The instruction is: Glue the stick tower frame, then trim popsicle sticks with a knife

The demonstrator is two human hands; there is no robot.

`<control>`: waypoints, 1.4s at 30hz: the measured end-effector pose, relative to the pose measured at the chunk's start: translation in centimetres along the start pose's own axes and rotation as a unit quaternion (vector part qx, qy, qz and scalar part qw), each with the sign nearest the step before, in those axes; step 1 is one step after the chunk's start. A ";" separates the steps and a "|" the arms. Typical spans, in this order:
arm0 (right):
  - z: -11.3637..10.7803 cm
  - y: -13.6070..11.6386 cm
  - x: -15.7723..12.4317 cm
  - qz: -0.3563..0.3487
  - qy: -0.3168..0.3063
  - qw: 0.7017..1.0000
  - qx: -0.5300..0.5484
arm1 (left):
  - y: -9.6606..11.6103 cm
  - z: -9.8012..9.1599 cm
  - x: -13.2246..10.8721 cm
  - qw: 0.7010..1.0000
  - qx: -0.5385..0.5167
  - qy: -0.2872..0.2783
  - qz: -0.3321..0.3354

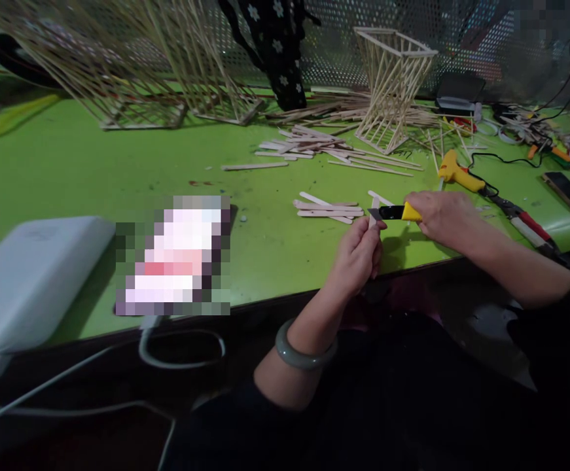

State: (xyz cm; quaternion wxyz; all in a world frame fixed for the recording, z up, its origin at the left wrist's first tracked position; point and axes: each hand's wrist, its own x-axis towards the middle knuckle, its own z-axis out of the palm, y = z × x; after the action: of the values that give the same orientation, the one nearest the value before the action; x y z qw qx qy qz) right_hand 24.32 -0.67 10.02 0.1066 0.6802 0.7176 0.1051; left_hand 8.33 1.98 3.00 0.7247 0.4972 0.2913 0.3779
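Note:
Near the front edge of the green table, my left hand grips a pale wooden stick that stands up from its fingers. My right hand is closed on a yellow and black utility knife, whose blade lies against or just before the stick. Several flat craft sticks lie left of the hands, and another stick rests just behind the blade. A bangle circles my left wrist.
A yellow glue gun and red-handled pliers lie right. Behind are a stick pile and a stick tower. A phone is far right; a lit, blurred device and white box are left.

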 end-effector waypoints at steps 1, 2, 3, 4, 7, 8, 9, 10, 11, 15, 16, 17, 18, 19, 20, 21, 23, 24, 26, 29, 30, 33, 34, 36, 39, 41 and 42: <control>0.0 0.4 0.1 0.019 0.000 1.000 -0.004 | -0.1 0.0 0.0 1.000 0.001 -0.004 0.002; -0.1 0.9 0.2 0.042 -0.001 0.999 -0.010 | -0.1 -0.1 0.0 1.000 0.000 -0.008 0.005; -0.2 1.4 0.2 0.064 0.001 0.998 -0.015 | -0.2 -0.1 0.0 1.000 -0.002 -0.012 0.009; -0.3 1.7 0.2 0.077 0.005 0.997 -0.016 | -0.3 -0.1 0.0 1.000 -0.004 -0.015 0.010; -0.4 1.7 -0.2 0.060 0.011 0.998 -0.003 | -0.2 -0.2 0.1 1.000 -0.009 -0.010 0.006; -0.4 1.4 -0.4 0.042 0.007 0.999 0.004 | -0.2 -0.1 0.1 1.000 -0.008 -0.008 0.004; -0.3 1.0 -0.5 0.024 0.000 1.000 0.009 | -0.1 -0.1 0.1 1.000 -0.007 -0.007 0.004; -0.2 0.6 -0.6 0.008 -0.007 1.000 0.013 | -0.1 -0.1 0.0 1.000 -0.007 -0.007 0.005; -0.1 0.2 -0.6 -0.002 -0.010 1.000 0.013 | 0.0 -0.1 0.0 1.000 -0.007 -0.007 0.006; 0.2 0.4 -0.2 0.023 0.002 1.000 0.003 | -0.1 -0.1 -0.1 1.000 -0.005 -0.017 0.004; 0.2 0.6 -0.2 0.032 0.002 0.999 0.001 | -0.1 -0.2 -0.1 1.000 -0.005 -0.019 0.005; 0.2 0.8 -0.2 0.035 -0.001 0.999 0.002 | -0.1 -0.2 -0.1 1.000 -0.007 -0.019 0.007; 0.1 0.8 -0.3 0.034 -0.005 0.999 0.007 | -0.1 -0.1 0.0 1.000 -0.009 -0.018 0.007; 0.0 0.8 -0.4 0.034 -0.008 0.999 0.013 | -0.1 -0.1 0.0 1.000 -0.011 -0.015 0.007; -0.1 0.6 -0.6 0.033 -0.011 0.999 0.018 | 0.0 -0.1 -0.1 1.000 -0.014 -0.012 0.007; -0.2 0.4 -0.8 0.029 -0.014 0.999 0.023 | 0.0 -0.1 -0.1 1.000 -0.016 -0.011 0.006; -0.4 0.0 -1.0 0.016 -0.018 0.999 0.025 | 0.1 0.0 -0.1 1.000 -0.013 -0.014 0.005; -0.4 -0.2 -1.1 0.010 -0.018 1.000 0.023 | 0.1 0.0 -0.2 1.000 -0.012 -0.016 0.006; -0.3 -0.2 -1.0 0.005 -0.015 1.000 0.019 | 0.0 -0.1 -0.2 1.000 -0.006 -0.020 0.009; -0.2 0.1 -0.8 0.011 -0.008 1.000 0.015 | 0.0 -0.1 -0.2 1.000 0.000 -0.024 0.013; -0.2 0.2 -0.8 0.007 -0.011 1.000 0.016 | -0.1 -0.1 -0.2 1.000 0.002 -0.024 0.013; -0.2 0.4 -0.8 -0.009 -0.017 1.000 0.020 | 0.0 -0.1 -0.2 1.000 0.007 -0.020 0.013; -0.1 0.5 -0.8 -0.007 -0.015 1.000 0.018 | 0.0 -0.1 -0.2 1.000 0.007 -0.020 0.012; -0.1 0.6 -0.8 0.008 -0.005 1.000 0.011 | -0.1 -0.1 -0.2 1.000 0.005 -0.023 0.012; -0.3 0.5 -0.8 0.009 -0.010 1.000 0.010 | -0.2 -0.1 -0.2 0.999 0.001 -0.029 0.015; -0.5 0.3 -0.8 -0.007 -0.026 1.000 0.016 | -0.2 -0.2 -0.1 0.999 0.001 -0.029 0.017; -0.5 0.3 -0.8 -0.010 -0.030 0.999 0.016 | -0.2 -0.2 -0.1 0.999 0.001 -0.029 0.018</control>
State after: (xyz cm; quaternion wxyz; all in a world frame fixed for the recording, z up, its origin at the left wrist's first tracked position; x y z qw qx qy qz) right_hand 24.45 -1.46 10.62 0.1177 0.6775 0.7225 0.0719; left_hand 8.16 1.92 2.75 0.7252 0.5142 0.2615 0.3760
